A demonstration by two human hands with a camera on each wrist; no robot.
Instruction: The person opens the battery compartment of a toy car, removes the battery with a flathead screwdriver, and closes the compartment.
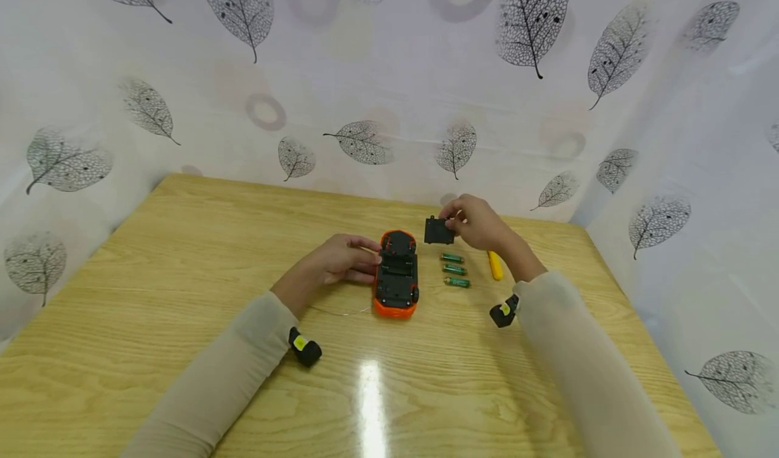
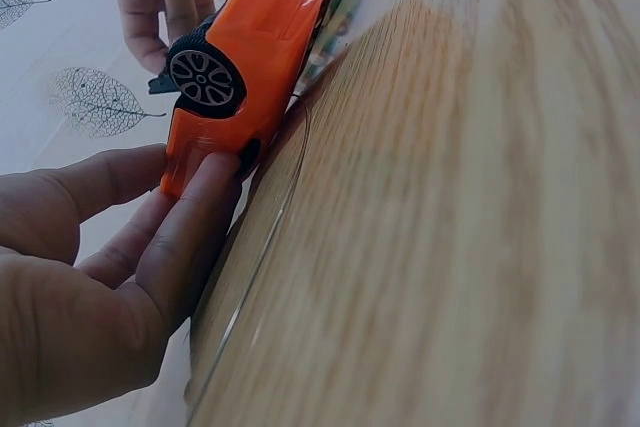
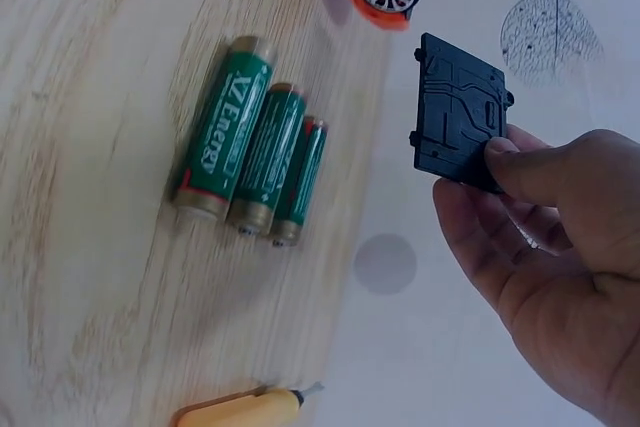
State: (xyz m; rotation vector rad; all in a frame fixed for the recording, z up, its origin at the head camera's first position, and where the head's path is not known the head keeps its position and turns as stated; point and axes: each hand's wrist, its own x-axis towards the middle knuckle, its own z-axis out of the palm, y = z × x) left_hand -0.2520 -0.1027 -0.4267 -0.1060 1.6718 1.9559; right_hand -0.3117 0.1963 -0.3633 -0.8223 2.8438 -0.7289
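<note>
An orange toy car (image 1: pixel 395 308) lies upside down on the table, its black underside up and its battery compartment (image 1: pixel 397 266) uncovered. My left hand (image 1: pixel 341 258) rests its outstretched fingers against the car's left side; the left wrist view shows these fingers (image 2: pixel 190 222) near a wheel. Right of the car, my right hand (image 1: pixel 477 222) pinches a black battery cover (image 3: pixel 455 112) between thumb and fingertips, holding it up off the table. Three green batteries (image 1: pixel 454 269) lie in a row below the cover, between the car and a yellow-handled screwdriver (image 1: pixel 496 266).
A thin wire (image 1: pixel 341 313) runs over the wooden table (image 1: pixel 243 377) at the car's left. Behind the table and along its sides hangs a pale leaf-patterned cloth (image 1: pixel 389 93). Each wrist carries a small black camera (image 1: pixel 305 351).
</note>
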